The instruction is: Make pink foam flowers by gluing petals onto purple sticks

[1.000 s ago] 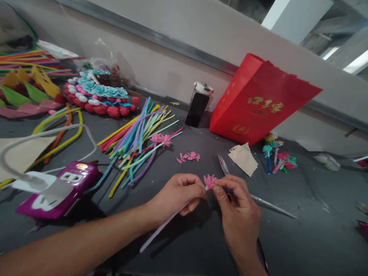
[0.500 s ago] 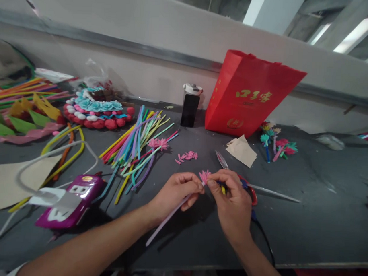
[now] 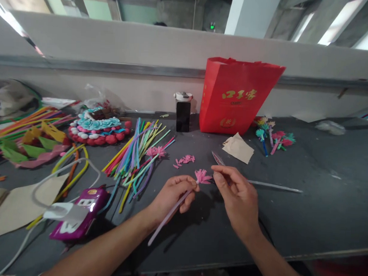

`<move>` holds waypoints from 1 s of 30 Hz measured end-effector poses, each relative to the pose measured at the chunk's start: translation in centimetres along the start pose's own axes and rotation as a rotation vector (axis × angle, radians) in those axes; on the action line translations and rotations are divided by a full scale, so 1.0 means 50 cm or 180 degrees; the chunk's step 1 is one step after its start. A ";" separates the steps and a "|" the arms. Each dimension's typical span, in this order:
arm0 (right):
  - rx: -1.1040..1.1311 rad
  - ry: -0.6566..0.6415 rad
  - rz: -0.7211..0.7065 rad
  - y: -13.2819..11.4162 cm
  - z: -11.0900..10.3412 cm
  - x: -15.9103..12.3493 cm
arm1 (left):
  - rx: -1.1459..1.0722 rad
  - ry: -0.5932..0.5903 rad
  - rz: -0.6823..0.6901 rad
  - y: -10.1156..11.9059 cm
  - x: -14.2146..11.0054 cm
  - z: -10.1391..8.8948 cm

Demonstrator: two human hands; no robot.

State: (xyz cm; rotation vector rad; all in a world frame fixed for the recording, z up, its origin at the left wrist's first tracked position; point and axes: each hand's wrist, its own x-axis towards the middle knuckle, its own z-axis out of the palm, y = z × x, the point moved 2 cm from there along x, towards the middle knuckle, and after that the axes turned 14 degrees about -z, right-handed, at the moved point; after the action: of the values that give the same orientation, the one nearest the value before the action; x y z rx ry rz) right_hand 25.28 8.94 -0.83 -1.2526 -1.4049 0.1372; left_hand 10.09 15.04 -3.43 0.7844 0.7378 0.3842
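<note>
My left hand [image 3: 177, 194] is closed in a pinch on the lilac stem [image 3: 169, 218] of a flower. The pink flower head [image 3: 202, 176], with thin fuzzy petals, sticks out past my fingertips and points right. The stem slants down to the lower left. Just right of the petals, my right hand [image 3: 238, 196] has thumb and forefinger close together; whatever they pinch is too small or hidden to make out. A scissor blade [image 3: 218, 158] shows beyond my right hand, its handles covered. Small pink pieces [image 3: 185, 160] lie in a loose pile beyond the flower.
Colourful pipe cleaners [image 3: 138, 152] lie left of centre, with pink flowers [image 3: 156, 152] on them. A purple power strip [image 3: 81, 215] with a white cable sits front left. A red bag [image 3: 236, 99], bottle [image 3: 183, 114], beige paper [image 3: 238, 148], finished flowers [image 3: 280, 141] and clear rod [image 3: 275, 186] are farther off.
My right hand has come away from the flower head to the right. The petals now fan out more openly towards the right. The view has tilted up and levelled.
</note>
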 end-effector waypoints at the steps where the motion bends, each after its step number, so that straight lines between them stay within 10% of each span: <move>1: -0.0023 0.0000 -0.0012 0.001 -0.002 0.001 | -0.0004 -0.0002 -0.0006 0.000 0.000 -0.001; 18: -0.0886 -0.0710 -0.1577 -0.012 0.001 0.007 | 0.0851 0.0344 0.0171 0.000 -0.005 0.002; 30: -0.1086 -0.0911 -0.1694 0.007 -0.002 0.009 | 0.1039 0.0340 0.0371 -0.003 -0.008 0.005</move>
State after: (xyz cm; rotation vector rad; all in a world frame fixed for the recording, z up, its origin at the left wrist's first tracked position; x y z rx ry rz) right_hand 25.68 9.31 -0.74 -1.1118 -2.0283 -0.3127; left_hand 10.01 14.58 -3.23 1.1244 0.8695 0.4186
